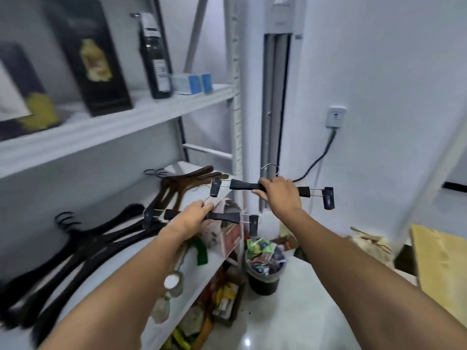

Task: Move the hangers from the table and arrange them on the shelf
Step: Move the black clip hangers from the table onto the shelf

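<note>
Hands closed on clip hangers: left hand [194, 215] grips one [202, 217], right hand [280, 192] another [273, 189]. Best laid flat on shelf [141, 251], right of black hangers [75, 248], hooks aligned.

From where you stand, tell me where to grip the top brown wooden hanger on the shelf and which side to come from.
Grip the brown wooden hanger at its neck, just below the hook, coming from above on the open front side of the shelf. It lies flat, stacked with others, arms splayed, so the centre is the balanced spot. Both hands already hold clip hangers.
</note>
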`<state>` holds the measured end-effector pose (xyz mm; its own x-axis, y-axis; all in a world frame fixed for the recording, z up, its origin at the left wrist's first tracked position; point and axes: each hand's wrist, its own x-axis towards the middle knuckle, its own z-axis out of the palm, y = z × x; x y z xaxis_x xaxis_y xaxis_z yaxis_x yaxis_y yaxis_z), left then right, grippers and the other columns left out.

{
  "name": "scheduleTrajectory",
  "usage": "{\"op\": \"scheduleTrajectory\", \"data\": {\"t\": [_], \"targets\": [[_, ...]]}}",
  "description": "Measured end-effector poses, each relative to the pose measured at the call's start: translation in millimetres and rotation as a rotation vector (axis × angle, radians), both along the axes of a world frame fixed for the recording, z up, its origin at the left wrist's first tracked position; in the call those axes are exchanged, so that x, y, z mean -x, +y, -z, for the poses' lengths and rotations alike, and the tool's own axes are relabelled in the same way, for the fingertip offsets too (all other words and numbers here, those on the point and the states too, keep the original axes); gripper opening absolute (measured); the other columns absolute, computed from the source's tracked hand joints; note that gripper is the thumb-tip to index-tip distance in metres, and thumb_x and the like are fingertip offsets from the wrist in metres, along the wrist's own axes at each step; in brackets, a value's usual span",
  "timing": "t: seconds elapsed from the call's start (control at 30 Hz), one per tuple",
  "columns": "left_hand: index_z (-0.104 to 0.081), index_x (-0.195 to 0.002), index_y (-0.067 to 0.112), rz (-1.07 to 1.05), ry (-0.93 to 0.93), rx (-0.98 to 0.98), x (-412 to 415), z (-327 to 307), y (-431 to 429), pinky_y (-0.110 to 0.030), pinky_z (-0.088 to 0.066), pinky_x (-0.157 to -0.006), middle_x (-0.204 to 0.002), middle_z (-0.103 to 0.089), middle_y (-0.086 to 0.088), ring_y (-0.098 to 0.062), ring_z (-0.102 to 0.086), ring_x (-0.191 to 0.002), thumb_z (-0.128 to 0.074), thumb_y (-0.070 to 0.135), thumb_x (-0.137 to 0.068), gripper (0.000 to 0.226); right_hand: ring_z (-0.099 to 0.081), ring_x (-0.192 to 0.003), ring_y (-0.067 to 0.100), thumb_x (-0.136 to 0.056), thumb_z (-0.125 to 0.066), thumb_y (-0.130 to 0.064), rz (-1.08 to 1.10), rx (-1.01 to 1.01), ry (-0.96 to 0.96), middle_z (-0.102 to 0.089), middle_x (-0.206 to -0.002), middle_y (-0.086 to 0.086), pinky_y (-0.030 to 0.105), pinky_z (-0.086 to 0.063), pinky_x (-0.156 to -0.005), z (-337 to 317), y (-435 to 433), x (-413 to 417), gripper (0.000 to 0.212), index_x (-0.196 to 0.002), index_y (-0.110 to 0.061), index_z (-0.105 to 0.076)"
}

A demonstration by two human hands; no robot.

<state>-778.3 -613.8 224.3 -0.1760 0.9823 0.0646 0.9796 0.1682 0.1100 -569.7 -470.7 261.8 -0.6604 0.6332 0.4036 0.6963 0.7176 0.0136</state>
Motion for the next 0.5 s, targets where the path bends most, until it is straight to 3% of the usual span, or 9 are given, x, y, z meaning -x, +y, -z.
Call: {"op": "scheduleTrajectory", "data": {"t": [0.17,0.5], "targets": [[-0.047,-0.106,0.008,-0.094,-0.037,-0.012,37.0,9.6,-80.7,-0.037,-0.042,-0.080,-0.101,-0.048,-0.011,-0.027,-0.049,-0.094,-0.053,0.031,-0.094,0.027,-0.056,-0.101,0.028,-0.094,-0.036,-0.055,-0.104,0.028,-0.053,-0.061,-0.103,0.009,0.035,-0.039,-0.080,-5.0,-64.8,55.8,0.048,-0.113,-0.016,-0.057],[-0.048,-0.124,0.008,-0.334,-0.101,-0.035,88.9,25.6,-247.5,-0.036,-0.042,-0.093,-0.118,-0.050,-0.014,-0.029,-0.051,-0.109,-0.052,0.034,-0.094,0.039,-0.056,-0.104,0.028,-0.095,-0.039,-0.053,-0.307,0.018,-0.081,-0.061,-0.105,0.009,0.036,-0.039,-0.082,-0.2,-188.8,155.0,0.045,-0.118,-0.019,-0.056]]}}
